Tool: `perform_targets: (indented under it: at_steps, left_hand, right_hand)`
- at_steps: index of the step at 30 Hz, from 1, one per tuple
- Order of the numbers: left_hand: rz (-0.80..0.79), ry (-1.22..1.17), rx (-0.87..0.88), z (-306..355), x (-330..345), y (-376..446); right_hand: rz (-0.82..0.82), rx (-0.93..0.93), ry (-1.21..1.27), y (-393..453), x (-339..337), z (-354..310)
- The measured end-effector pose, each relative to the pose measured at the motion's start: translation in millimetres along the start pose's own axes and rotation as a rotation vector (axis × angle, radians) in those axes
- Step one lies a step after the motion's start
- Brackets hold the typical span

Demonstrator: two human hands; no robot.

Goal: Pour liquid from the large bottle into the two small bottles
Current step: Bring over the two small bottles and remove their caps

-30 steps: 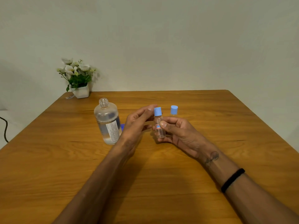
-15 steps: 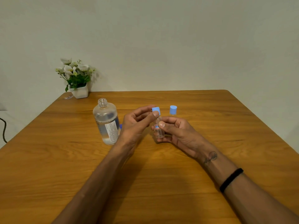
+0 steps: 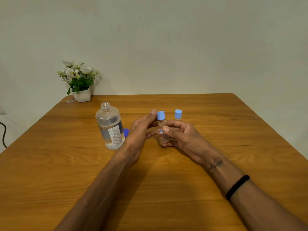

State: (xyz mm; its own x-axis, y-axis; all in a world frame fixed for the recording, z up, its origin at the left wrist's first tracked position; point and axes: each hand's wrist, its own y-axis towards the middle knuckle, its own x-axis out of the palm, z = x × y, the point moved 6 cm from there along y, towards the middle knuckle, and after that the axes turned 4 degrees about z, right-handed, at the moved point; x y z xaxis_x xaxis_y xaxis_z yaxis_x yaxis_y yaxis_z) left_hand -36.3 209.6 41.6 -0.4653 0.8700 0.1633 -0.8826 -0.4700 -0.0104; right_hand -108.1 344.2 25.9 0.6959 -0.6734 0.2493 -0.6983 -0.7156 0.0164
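Head view shows the right hand (image 3: 181,137) pinching a small bottle (image 3: 163,131) upright above the desk (image 3: 66,164), while the left hand (image 3: 141,130) has its fingers (image 3: 152,112) on the light-blue cap (image 3: 161,115). Uncapped, the large bottle (image 3: 110,129) stands just left; an elbow nudge could tip and spill it. Behind the right hand, only the second small bottle's cap (image 3: 178,113) shows.
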Motion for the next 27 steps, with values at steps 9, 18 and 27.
perform_targets:
  at_steps: [9,18,27]
  left_hand:
    - [0.001,0.002,0.002,-2,-3,-1]
    - [0.107,-0.068,0.072,-1,-4,-5]
    - [0.196,-0.071,0.154,-1,-1,-9]
  right_hand:
    - [0.007,0.001,0.005,-1,0,-1]
    - [0.023,-0.042,-0.086,-2,0,-2]
    - [0.109,-0.118,-0.198,-6,1,-12]
